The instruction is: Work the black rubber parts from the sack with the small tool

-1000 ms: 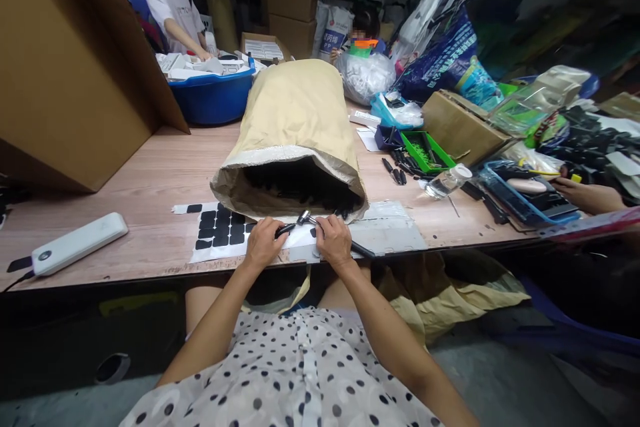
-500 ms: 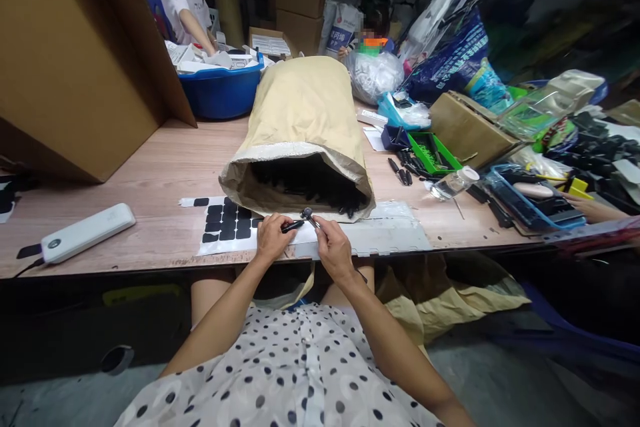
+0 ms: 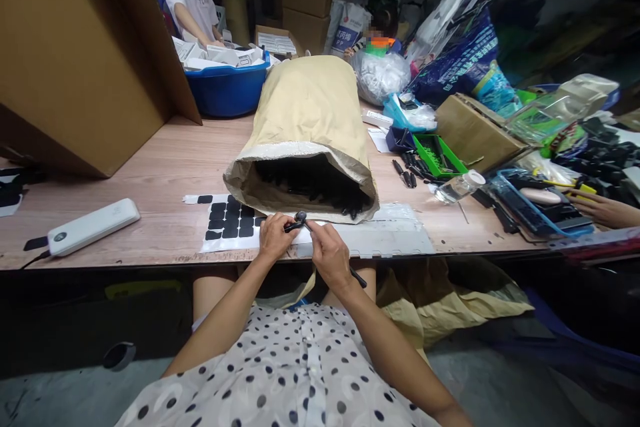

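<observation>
My left hand (image 3: 273, 236) and my right hand (image 3: 329, 252) meet at the table's front edge, both closed on a slim black tool with a small metal head (image 3: 301, 218). The tool's black handle sticks out below my right hand (image 3: 358, 276). Under my hands lies a white sheet carrying several black square pads (image 3: 230, 222). Right behind them a tan paper sack (image 3: 309, 114) lies on its side, its mouth toward me and dark black parts inside.
A white power bank (image 3: 93, 226) lies at the left, a big cardboard box (image 3: 75, 60) behind it. A blue tub (image 3: 227, 88) stands at the back. Green tray (image 3: 437, 155), bottle (image 3: 457, 186) and blue tray (image 3: 540, 210) crowd the right, where another person's hand (image 3: 607, 209) reaches in.
My hands have shifted slightly toward me and tilted the tool; its handle now hangs below the table edge. The view has drifted a little left.
</observation>
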`<state>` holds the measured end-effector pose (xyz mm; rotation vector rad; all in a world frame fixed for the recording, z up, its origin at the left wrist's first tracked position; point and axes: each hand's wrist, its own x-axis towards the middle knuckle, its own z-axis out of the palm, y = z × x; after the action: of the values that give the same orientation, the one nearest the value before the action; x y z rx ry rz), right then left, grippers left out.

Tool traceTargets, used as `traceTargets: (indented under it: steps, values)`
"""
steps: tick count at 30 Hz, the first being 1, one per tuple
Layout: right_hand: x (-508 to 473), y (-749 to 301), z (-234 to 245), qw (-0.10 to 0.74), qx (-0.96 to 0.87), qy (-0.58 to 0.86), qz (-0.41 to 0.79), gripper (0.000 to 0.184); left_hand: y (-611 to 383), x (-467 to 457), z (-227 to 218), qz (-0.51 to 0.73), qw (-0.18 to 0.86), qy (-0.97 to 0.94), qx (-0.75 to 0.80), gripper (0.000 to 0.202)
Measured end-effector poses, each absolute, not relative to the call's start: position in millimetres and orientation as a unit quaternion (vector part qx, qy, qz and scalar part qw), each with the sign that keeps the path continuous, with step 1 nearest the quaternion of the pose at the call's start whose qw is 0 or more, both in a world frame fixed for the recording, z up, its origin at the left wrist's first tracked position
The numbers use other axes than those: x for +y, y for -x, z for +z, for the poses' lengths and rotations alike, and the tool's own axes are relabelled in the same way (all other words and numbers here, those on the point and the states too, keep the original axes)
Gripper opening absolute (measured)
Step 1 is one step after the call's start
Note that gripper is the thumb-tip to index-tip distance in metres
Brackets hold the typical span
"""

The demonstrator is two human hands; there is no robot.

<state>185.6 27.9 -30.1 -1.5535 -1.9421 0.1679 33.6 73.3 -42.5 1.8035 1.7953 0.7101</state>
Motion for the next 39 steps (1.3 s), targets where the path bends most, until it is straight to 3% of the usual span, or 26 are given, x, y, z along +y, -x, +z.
traceTargets:
  steps: [5, 15, 22, 28, 32, 39]
  values:
    - [32.2, -190.3, -39.1, 0.303, -0.739, 0.6, 0.053, 0.038, -34.3, 72.4, -41.2, 0.252, 0.242, -0.668, 0.657, 0.01]
    - [69.9, -232.4, -62.6, 0.25, -0.721, 0.641, -0.081, 0.032, -33.6, 69.9, -40.4, 0.25, 0.232, -0.676, 0.653, 0.011]
    - [67.4, -227.7, -69.0, 0.252, -0.72, 0.639, -0.095, 0.033, -27.4, 72.8, -42.1, 0.276, 0.243, -0.675, 0.639, 0.018]
    - [68.5, -227.5, -69.1, 0.26, -0.719, 0.638, -0.09, 0.034, -19.2, 27.2, -43.9, 0.348, 0.277, -0.726, 0.524, 0.028]
    - [67.8, -226.1, -68.7, 0.261, -0.717, 0.64, -0.093, 0.032, -13.1, -20.7, -63.7, 0.268, 0.34, -0.784, 0.445, 0.032]
    - [68.6, -227.0, -70.0, 0.265, -0.718, 0.636, -0.094, 0.031, -6.1, -26.6, -102.4, -0.059, 0.334, -0.638, 0.692, 0.031]
